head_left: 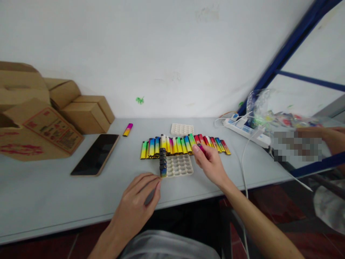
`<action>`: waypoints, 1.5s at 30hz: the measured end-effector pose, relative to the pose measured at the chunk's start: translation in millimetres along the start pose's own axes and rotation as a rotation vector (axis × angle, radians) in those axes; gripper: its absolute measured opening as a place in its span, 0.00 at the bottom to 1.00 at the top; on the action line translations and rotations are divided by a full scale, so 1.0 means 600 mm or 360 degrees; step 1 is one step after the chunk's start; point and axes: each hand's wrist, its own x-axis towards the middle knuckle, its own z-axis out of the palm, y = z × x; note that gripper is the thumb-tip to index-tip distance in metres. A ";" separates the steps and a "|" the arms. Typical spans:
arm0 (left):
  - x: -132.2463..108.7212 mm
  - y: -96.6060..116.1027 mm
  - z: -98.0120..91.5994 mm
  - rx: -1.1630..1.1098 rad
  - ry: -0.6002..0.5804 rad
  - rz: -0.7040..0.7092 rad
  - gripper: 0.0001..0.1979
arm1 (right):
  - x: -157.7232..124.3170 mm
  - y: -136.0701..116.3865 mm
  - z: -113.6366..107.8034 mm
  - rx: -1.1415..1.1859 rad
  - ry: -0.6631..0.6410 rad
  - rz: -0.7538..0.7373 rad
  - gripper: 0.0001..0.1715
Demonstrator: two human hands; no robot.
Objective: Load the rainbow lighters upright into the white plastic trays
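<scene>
Foreground: a grey garment (169,246) on the wearer's lap, at the table's near edge.
Left hand: the left hand (138,198), loosely curled, its fingertips beside the tray's near left corner; whether it grips anything cannot be told.
Right hand: the right hand (211,164), closed on a purple lighter (199,146) above the row's right half.
Tray: a pale cell tray (180,166) between the hands, its left column filled with dark-topped lighters (163,158) standing upright.
Row: multicoloured lighters (176,145), side by side just behind the tray; a second tray (182,128) lies beyond.
Surface: a light grey table (40,194), bearing at left a dark-screened phone (95,154), a magenta-and-yellow lighter (127,130) and cardboard boxes (87,113).
Wall: a white wall (175,54), scuffed, with a green mark (139,100).
Right side: a white power strip (248,131) with cables, blue metal frame (293,50), clear plastic bag (285,120) and a co-worker's arm (334,138).
Floor: reddish tiles (48,239).
</scene>
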 end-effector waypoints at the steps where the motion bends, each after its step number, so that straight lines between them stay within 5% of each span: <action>1: 0.000 0.000 0.000 0.0001 0.0000 0.0007 0.09 | 0.000 0.000 0.000 -0.0084 0.0046 -0.0024 0.33; 7: -0.001 0.000 -0.001 0.0023 -0.0023 0.0031 0.09 | -0.002 -0.001 -0.001 -0.0272 0.0169 -0.0161 0.28; 25: 0.000 -0.001 0.000 0.0006 -0.0012 0.0038 0.09 | -0.001 0.005 0.003 -0.0359 0.0108 -0.0133 0.25; 30: 0.001 0.000 0.001 0.0013 -0.0010 0.0015 0.09 | 0.003 0.006 0.000 -0.0260 -0.0128 -0.0077 0.15; 34: 0.001 0.002 0.000 0.0015 -0.0031 -0.0008 0.08 | 0.023 0.009 0.001 -0.0327 -0.0349 -0.0358 0.13; 38: 0.002 0.005 -0.003 0.0008 -0.0046 -0.0030 0.08 | 0.050 0.007 0.015 -0.0453 -0.0399 -0.0613 0.13; 45: 0.005 0.008 -0.004 0.0007 -0.0044 -0.0029 0.09 | 0.081 0.022 0.047 -0.0550 -0.0450 -0.0574 0.14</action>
